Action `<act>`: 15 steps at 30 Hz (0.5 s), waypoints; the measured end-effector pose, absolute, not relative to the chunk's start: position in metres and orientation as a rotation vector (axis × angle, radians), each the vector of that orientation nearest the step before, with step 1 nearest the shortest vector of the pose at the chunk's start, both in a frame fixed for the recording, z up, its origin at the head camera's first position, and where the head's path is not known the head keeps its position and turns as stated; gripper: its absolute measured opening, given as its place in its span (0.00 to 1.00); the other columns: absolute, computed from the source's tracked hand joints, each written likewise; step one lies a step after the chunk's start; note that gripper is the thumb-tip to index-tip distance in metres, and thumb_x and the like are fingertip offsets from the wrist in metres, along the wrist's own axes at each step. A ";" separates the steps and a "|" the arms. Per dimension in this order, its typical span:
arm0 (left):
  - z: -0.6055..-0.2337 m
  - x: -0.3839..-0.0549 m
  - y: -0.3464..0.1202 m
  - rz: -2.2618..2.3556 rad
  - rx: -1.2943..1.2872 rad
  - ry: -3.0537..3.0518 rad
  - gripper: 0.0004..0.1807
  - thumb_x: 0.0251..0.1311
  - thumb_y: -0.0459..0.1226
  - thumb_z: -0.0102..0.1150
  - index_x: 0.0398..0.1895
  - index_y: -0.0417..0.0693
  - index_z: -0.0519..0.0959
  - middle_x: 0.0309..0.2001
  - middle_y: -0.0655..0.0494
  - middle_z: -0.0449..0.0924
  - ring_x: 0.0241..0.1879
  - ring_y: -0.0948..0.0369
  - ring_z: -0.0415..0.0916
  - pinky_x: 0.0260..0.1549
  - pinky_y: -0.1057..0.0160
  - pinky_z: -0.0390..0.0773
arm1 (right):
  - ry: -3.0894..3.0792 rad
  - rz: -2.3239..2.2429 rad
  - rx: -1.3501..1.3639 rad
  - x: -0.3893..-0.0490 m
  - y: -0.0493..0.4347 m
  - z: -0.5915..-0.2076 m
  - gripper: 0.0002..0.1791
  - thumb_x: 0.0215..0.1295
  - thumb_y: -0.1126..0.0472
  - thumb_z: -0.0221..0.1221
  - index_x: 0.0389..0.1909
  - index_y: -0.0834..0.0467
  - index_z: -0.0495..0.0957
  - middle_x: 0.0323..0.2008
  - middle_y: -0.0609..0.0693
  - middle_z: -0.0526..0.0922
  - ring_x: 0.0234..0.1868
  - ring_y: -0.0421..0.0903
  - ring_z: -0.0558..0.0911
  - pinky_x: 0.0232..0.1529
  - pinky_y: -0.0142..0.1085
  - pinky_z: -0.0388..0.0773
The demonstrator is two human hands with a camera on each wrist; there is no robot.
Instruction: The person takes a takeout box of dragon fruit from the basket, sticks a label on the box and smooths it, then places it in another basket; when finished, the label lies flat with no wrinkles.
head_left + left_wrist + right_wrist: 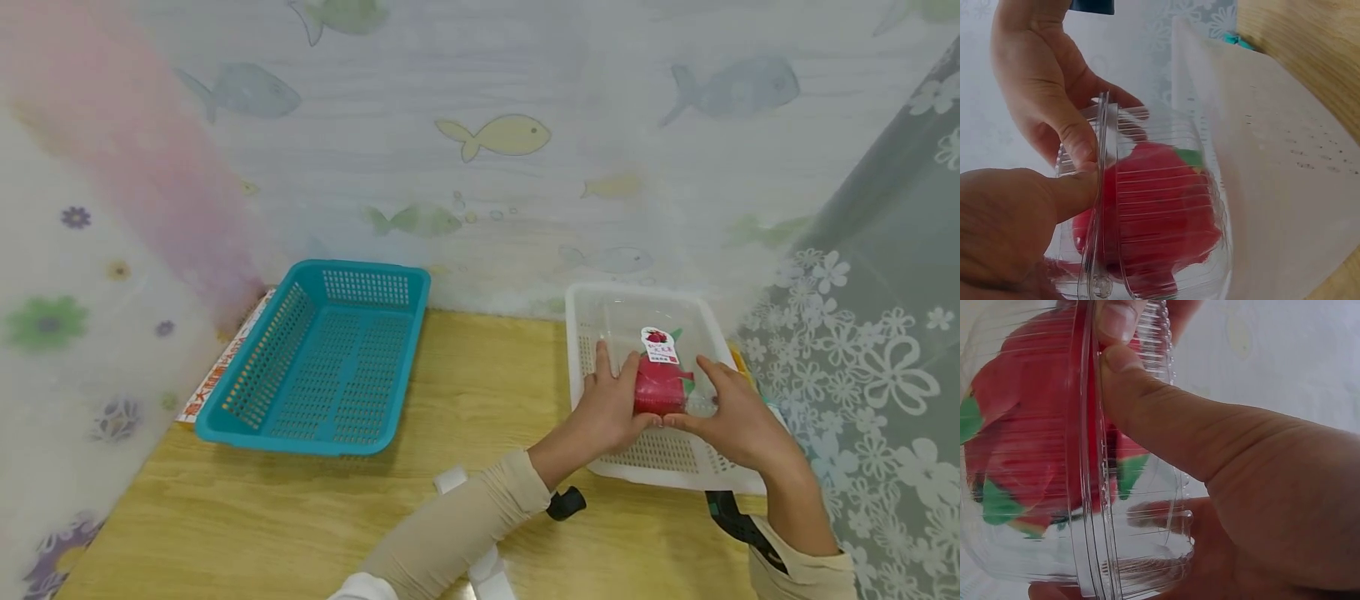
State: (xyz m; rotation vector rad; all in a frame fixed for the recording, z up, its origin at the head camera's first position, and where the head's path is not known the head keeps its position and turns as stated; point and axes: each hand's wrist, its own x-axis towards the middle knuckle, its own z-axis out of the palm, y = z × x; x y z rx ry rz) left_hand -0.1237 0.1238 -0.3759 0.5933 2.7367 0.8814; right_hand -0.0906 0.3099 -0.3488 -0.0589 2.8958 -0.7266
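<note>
Both hands hold a clear plastic clamshell box (622,321) over the white basket (574,350) at the right. Inside the box lies a red dragon fruit (657,390) with green-tipped scales, and a white label (660,346) is on the lid. My left hand (607,412) grips the box's left side; my right hand (738,421) grips its right side. At the front rim the two thumbs meet, as the left wrist view shows on the box's seam (1100,206). In the right wrist view the right thumb (1160,412) presses along that seam. Whether the box touches the basket floor is hidden.
A teal slatted basket (415,350) stands at the left on the wood-grain table (487,383), with a printed carton edge (225,362) beneath it. White objects (491,575) lie under the left forearm. Fish-patterned sheeting (510,133) closes off the back.
</note>
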 end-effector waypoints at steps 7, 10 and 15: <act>-0.384 -0.129 0.125 0.909 0.585 2.737 0.50 0.61 0.50 0.70 0.81 0.55 0.53 0.82 0.39 0.39 0.67 0.42 0.69 0.52 0.55 0.84 | 2.890 -0.650 -0.069 -0.095 0.308 -0.351 0.63 0.59 0.42 0.71 0.78 0.73 0.45 0.71 0.84 0.53 0.65 0.83 0.62 0.53 0.74 0.72; -0.387 -0.131 0.126 0.915 0.563 2.726 0.50 0.60 0.50 0.71 0.80 0.56 0.53 0.82 0.40 0.40 0.67 0.43 0.70 0.52 0.55 0.84 | 2.867 -0.628 -0.066 -0.098 0.308 -0.351 0.63 0.59 0.41 0.71 0.78 0.74 0.44 0.71 0.84 0.52 0.66 0.83 0.60 0.54 0.74 0.70; -0.389 -0.130 0.127 0.927 0.522 2.700 0.51 0.60 0.51 0.71 0.81 0.59 0.52 0.82 0.41 0.38 0.66 0.44 0.69 0.51 0.55 0.84 | 2.833 -0.602 -0.043 -0.100 0.310 -0.354 0.65 0.59 0.39 0.70 0.78 0.73 0.43 0.71 0.84 0.49 0.66 0.84 0.61 0.53 0.74 0.71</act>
